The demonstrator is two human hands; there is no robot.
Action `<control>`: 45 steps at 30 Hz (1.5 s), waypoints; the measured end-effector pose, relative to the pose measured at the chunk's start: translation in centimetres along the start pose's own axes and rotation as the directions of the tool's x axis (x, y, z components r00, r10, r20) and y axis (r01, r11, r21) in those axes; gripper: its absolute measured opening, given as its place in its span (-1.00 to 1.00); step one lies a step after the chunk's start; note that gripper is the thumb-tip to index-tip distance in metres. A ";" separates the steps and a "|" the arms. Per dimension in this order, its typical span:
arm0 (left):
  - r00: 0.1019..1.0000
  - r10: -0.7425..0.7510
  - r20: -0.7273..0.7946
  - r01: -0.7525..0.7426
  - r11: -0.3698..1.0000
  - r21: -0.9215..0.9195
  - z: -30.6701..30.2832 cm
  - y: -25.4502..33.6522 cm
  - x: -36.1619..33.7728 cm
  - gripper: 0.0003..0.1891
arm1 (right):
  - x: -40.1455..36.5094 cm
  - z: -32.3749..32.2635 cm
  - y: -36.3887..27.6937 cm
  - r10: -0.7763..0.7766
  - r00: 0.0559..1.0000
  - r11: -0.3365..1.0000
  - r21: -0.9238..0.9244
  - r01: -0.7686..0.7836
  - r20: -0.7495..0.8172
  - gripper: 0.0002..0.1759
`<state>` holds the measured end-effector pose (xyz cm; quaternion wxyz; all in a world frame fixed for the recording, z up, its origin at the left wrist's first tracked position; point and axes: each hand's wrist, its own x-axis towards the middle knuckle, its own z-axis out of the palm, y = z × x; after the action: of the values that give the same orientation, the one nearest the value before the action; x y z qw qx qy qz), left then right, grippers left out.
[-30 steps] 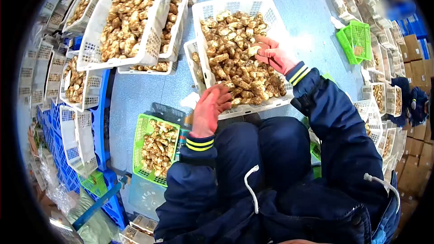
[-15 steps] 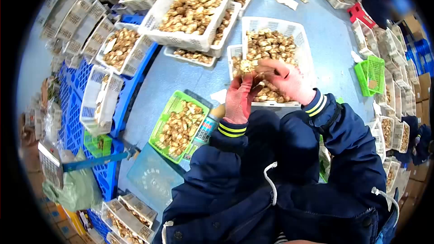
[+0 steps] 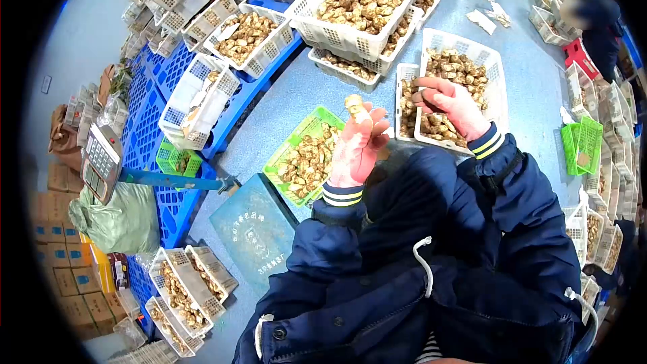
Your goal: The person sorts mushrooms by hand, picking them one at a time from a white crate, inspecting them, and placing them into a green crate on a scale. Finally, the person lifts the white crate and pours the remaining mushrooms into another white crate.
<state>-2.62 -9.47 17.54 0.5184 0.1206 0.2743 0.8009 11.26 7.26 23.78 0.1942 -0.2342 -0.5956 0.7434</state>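
Observation:
A pale knobbly bulb (image 3: 356,108) stands up from the fingers of my left hand (image 3: 354,154), which is just right of a green basket (image 3: 282,191) of brown bulbs. My right hand (image 3: 455,106) is over the white crate (image 3: 497,71) in front of me, its fingers curled above the brown bulbs (image 3: 445,128) inside. Whether its fingertips hold anything is too hard to make out.
Stacked white crates of bulbs (image 3: 337,35) stand ahead. On the left are a blue pallet (image 3: 145,87), a scale display (image 3: 102,162) and its blue platform (image 3: 253,229). A person (image 3: 600,27) is at the upper right.
My hands have moved apart: the left, with the pale bulb, towards the green basket, the right staying over the white crate. The whole view has turned, shifting the crates to the right.

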 end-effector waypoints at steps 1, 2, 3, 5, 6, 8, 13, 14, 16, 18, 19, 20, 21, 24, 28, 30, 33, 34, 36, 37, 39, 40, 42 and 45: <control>1.000 0.021 -0.001 -0.021 0.999 0.050 0.2 -0.1 0.1 -0.50 | 0.2 0.1 0.1 -0.007 0.998 0.999 -0.043 0.010 0.069 -0.60; 0.999 0.040 -0.003 -0.040 0.994 0.100 0.3 -0.2 0.1 -0.51 | 0.7 0.2 0.5 0.008 0.994 0.998 -0.058 -0.002 0.110 -0.58; 0.999 0.036 -0.001 -0.036 0.994 0.099 0.4 -0.3 0.1 -0.51 | 0.6 0.4 0.8 -0.025 0.991 0.995 -0.091 0.037 0.132 -0.59; 0.995 0.076 -0.068 -0.059 0.973 0.225 0.9 0.2 0.0 -0.51 | 0.5 1.3 0.4 -0.027 0.981 0.988 -0.144 0.056 0.193 -0.60; 0.990 0.104 -0.098 -0.077 0.965 0.250 1.2 0.3 -0.4 -0.54 | 0.8 1.1 1.0 -0.024 0.973 0.995 -0.088 0.045 0.228 -0.59; 0.980 0.130 -0.149 -0.060 0.914 0.402 1.5 0.5 -0.4 -0.56 | 1.0 1.0 1.4 -0.026 0.972 0.996 -0.080 0.046 0.232 -0.60; 0.976 0.132 -0.175 -0.044 0.900 0.433 1.7 0.3 -0.4 -0.59 | 0.6 -0.4 0.9 0.024 0.979 1.000 -0.021 -0.020 0.201 -0.57; 0.974 0.125 -0.191 -0.025 0.889 0.456 1.8 0.2 -0.3 -0.60 | 0.6 -1.2 0.9 0.018 0.980 0.999 -0.031 -0.012 0.196 -0.53; 0.973 0.104 -0.205 -0.009 0.908 0.419 1.3 -0.3 0.0 -0.61 | 0.3 -2.8 0.3 0.046 0.993 0.998 -0.045 -0.042 0.108 -0.58; 0.988 0.083 -0.130 -0.023 0.913 0.406 0.0 -1.0 0.7 -0.67 | 0.5 -6.1 0.6 -0.011 0.985 1.000 0.016 0.009 0.175 -0.56; 0.964 0.111 -0.241 0.025 0.865 0.500 1.1 -1.1 0.8 -0.71 | 0.5 -7.5 0.2 0.031 0.995 0.997 -0.077 -0.023 0.098 -0.56; 0.958 0.136 -0.252 0.032 0.823 0.567 0.8 -1.5 1.1 -0.72 | 0.4 -9.0 0.1 0.055 0.998 0.997 -0.052 -0.054 0.012 -0.56; 0.960 0.100 -0.260 0.083 0.788 0.610 0.5 -1.7 1.5 -0.72 | 0.1 -10.9 0.3 0.047 0.998 0.994 -0.101 -0.052 -0.053 -0.56; 0.976 -0.060 -0.207 0.166 0.824 0.542 -0.9 -2.9 2.6 -0.72 | -0.7 -17.8 1.9 0.086 0.985 0.982 -0.156 -0.109 -0.147 -0.58; 0.931 -0.265 -0.250 0.364 0.705 0.609 -2.9 -6.0 5.4 -0.80 | -1.9 -26.2 7.1 0.385 0.844 0.748 -0.410 -0.522 -0.374 -0.55; 0.915 -0.279 -0.293 0.404 0.654 0.640 -2.4 -7.2 6.9 -0.80 | -2.0 -26.2 9.5 0.382 0.820 0.769 -0.346 -0.537 -0.426 -0.63; 0.902 -0.301 -0.309 0.431 0.612 0.663 -3.0 -9.4 9.2 -0.79 | 0.5 -25.3 12.8 0.519 0.811 0.604 -0.556 -0.571 -0.270 -0.30; 0.910 -0.310 -0.276 0.414 0.631 0.656 -3.3 -10.1 9.8 -0.77 | 1.6 -24.3 13.6 0.497 0.835 0.524 -0.686 -0.505 -0.234 -0.17; 0.904 -0.337 -0.262 0.424 0.635 0.646 -3.4 -11.0 10.6 -0.75 | 3.5 -22.8 16.4 0.421 0.895 0.370 -0.873 -0.317 -0.147 0.03; 0.905 -0.352 -0.238 0.419 0.643 0.641 -3.3 -11.3 11.0 -0.74 | 4.3 -22.8 18.8 0.477 0.872 0.322 -0.900 -0.292 -0.113 0.04; 0.901 -0.352 -0.255 0.430 0.643 0.633 -3.3 -11.5 11.6 -0.73 | 5.3 -21.1 18.5 0.562 0.801 0.099 -0.945 -0.312 -0.205 0.04; 0.898 -0.350 -0.267 0.438 0.644 0.628 -3.3 -11.5 11.6 -0.72 | 5.6 -21.0 18.6 0.593 0.784 0.136 -0.937 -0.323 -0.184 0.05; 0.890 -0.362 -0.276 0.453 0.642 0.619 -3.7 -11.7 11.9 -0.71 | 5.7 -20.6 18.5 0.588 0.773 0.107 -0.925 -0.364 -0.237 -0.02; 0.880 -0.371 -0.297 0.474 0.629 0.616 -4.0 -12.1 12.0 -0.70 | 6.5 -21.4 18.8 0.590 0.774 0.163 -0.905 -0.392 -0.229 -0.17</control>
<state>-0.50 3.83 6.35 0.5915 0.1742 0.6010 0.5085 18.18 23.88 0.76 -0.2778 -0.4136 -0.8084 0.3136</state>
